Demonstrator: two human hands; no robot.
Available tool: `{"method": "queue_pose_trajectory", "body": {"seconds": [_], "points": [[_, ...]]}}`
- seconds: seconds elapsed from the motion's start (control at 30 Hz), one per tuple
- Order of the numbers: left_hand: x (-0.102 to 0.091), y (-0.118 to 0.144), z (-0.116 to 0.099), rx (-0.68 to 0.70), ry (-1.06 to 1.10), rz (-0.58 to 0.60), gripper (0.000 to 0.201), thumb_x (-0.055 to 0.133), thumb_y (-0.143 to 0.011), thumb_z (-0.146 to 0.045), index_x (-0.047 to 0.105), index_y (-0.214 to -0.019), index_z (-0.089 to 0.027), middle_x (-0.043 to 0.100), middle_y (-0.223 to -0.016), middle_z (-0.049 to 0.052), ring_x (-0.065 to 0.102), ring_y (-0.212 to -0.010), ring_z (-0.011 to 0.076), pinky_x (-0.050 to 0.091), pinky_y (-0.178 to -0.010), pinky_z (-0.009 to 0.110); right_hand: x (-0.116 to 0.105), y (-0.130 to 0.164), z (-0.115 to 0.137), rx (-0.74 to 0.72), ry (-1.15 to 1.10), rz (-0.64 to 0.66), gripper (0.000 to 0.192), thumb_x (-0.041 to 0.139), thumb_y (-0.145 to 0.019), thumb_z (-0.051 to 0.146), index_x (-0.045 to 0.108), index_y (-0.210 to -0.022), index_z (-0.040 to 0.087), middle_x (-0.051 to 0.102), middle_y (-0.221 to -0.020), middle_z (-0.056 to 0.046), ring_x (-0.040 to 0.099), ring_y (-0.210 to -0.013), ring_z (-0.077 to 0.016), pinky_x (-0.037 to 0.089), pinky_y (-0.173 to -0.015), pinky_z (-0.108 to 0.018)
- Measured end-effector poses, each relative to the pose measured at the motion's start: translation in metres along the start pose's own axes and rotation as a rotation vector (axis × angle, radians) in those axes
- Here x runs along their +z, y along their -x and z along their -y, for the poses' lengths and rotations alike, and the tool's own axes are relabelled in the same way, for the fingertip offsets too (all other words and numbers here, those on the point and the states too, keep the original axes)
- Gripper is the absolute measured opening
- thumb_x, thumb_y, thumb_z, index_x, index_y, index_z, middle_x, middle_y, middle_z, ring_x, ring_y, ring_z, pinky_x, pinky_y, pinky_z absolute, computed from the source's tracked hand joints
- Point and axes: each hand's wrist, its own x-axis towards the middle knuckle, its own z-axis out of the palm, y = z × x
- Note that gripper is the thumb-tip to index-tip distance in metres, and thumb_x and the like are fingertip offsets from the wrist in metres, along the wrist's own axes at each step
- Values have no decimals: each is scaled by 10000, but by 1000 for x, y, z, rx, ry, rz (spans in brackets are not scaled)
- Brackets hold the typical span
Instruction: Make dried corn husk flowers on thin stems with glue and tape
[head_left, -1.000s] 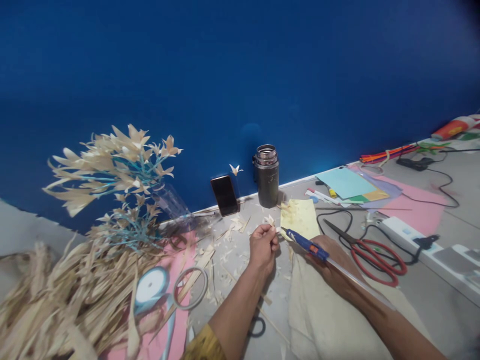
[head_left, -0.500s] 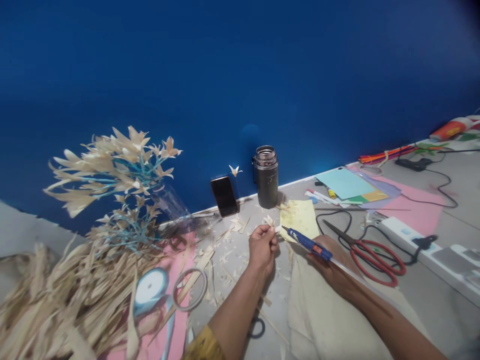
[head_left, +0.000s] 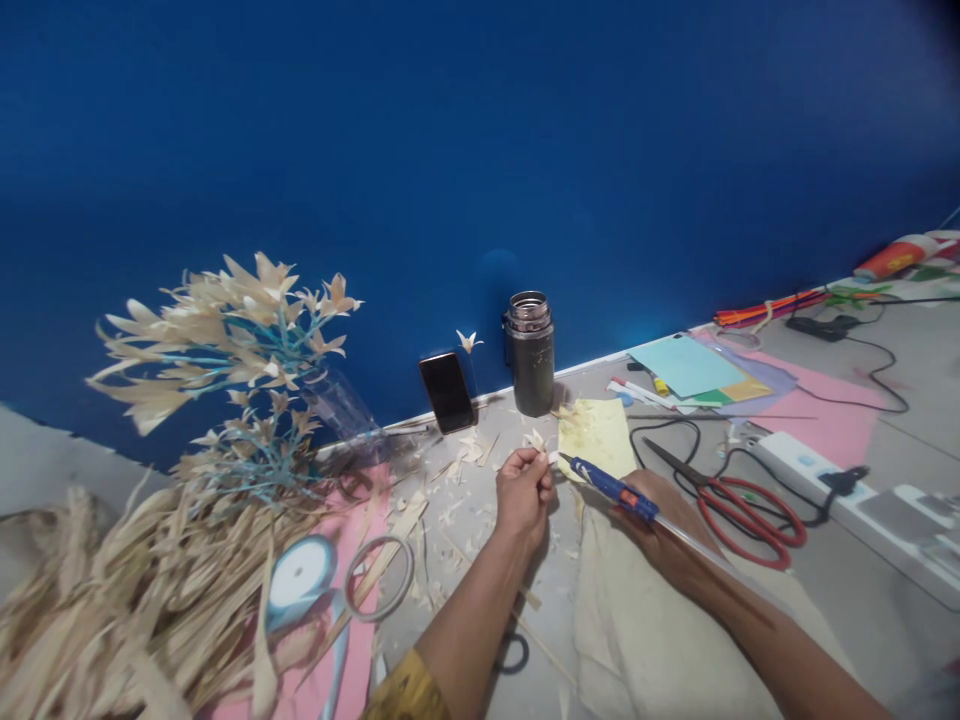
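Note:
My left hand (head_left: pixel 523 497) is closed in a pinch on a small cream husk flower (head_left: pixel 535 440), with a pale strip (head_left: pixel 553 457) sticking out toward the right. In my right hand (head_left: pixel 660 510) is a blue glue gun (head_left: pixel 611 487), a long translucent glue stick (head_left: pixel 694 540) trailing from its back end. The gun's nozzle points left and comes close to the strip; whether they touch I cannot tell. A yellow paper (head_left: pixel 596 430) with dried spots lies just behind the nozzle. Beneath my right arm is a folded pale cloth (head_left: pixel 630 620).
At the left, husk flowers (head_left: pixel 262 310) stand in a clear bottle (head_left: pixel 345 410) above a husk pile (head_left: pixel 135 600). Ribbon roll (head_left: pixel 300 580) and grey ring (head_left: pixel 380 578) lie nearby. Along the wall are a phone (head_left: pixel 448 392) and flask (head_left: pixel 532 360); rightward, red-handled scissors (head_left: pixel 750 520) and power strip (head_left: pixel 814 478).

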Motion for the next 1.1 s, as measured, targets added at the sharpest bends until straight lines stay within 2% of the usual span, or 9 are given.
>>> {"method": "queue_pose_trajectory", "body": {"seconds": [0.2,0.33,0.43,0.63,0.73,0.9,0.97,1.1], "points": [[1,1,-1,6,-4,-2,548,955,-562,-424,512,-794,-201,481,-499,-86,365,-435,39,227,-445,163,0,1,-2,-8,8,-24,339,467,-1034,465,629,-882,210,650,-816,-82,605,-781,-256,423,-719,-363],[1,1,0,6,-7,0,556,962,-559,-426,510,-793,-203,474,-501,-93,365,-432,39,223,-443,161,1,-1,-2,-15,54,39,345,469,-1024,439,648,-857,196,675,-824,-94,612,-770,-252,413,-708,-357],[3,3,-2,12,2,8,560,971,-547,-418,511,-782,-202,472,-514,-93,373,-442,39,228,-442,162,2,-4,-5,39,157,77,333,488,-1013,421,673,-849,198,693,-840,-99,622,-784,-259,404,-719,-354],[6,5,-6,26,22,14,574,990,-499,-394,519,-760,-194,530,-585,-68,411,-471,39,246,-443,165,7,-5,-18,136,336,55,247,476,-991,280,701,-937,194,708,-906,-118,631,-869,-293,407,-760,-373],[8,6,-5,20,16,12,567,991,-494,-396,531,-754,-189,534,-565,-66,406,-460,39,251,-440,167,9,-3,-24,117,372,59,221,464,-951,185,685,-960,183,704,-904,-125,615,-874,-293,424,-800,-388],[7,6,-3,14,6,-5,543,983,-520,-388,544,-770,-190,522,-530,-74,409,-448,44,255,-440,164,9,-2,-23,-21,273,-84,242,457,-930,184,656,-1066,161,696,-999,-152,601,-934,-303,458,-859,-410],[7,6,-3,7,4,-10,534,978,-531,-389,546,-774,-189,509,-514,-79,399,-440,43,246,-437,161,8,-2,-19,-55,253,-90,242,460,-917,170,656,-1058,165,696,-1008,-150,605,-938,-302,461,-858,-414],[7,9,-4,-10,21,11,533,976,-534,-380,540,-772,-187,505,-527,-78,404,-448,43,244,-439,159,8,-4,-14,21,352,-41,243,477,-909,142,670,-1052,185,696,-999,-138,605,-924,-315,456,-819,-427]]}}
